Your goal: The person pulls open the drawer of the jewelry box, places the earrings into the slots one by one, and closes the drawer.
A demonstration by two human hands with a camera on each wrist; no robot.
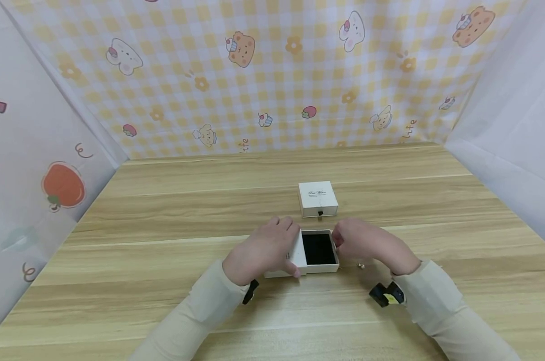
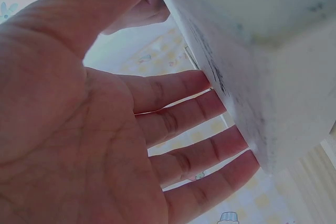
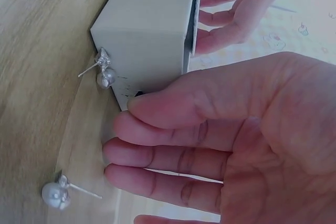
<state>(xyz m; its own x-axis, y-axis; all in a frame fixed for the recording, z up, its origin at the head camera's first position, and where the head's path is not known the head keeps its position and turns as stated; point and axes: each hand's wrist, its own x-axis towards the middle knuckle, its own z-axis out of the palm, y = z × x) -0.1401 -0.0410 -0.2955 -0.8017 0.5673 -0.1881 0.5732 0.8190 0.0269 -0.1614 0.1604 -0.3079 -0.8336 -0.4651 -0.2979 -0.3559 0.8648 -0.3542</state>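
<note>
A white drawer-style jewelry box [image 1: 299,254] lies on the table with its drawer [image 1: 323,268] partly out, showing a black lining. My left hand [image 1: 265,250] holds the outer sleeve, fingers over its printed top and thumb at the near edge. At the drawer's right end, my right hand [image 1: 360,240] pinches the small black pull tab [image 3: 138,94] between thumb and index finger; most of the tab is hidden. Beside that hand lie two pearl stud earrings: one earring [image 3: 106,76] close to the drawer front, another earring [image 3: 56,194] farther off.
A second white box [image 1: 317,195], its black tab facing me, stands just behind the first. The wood-grain table [image 1: 186,200] runs back to a yellow checked curtain [image 1: 272,75]. White cloth hangs at both sides.
</note>
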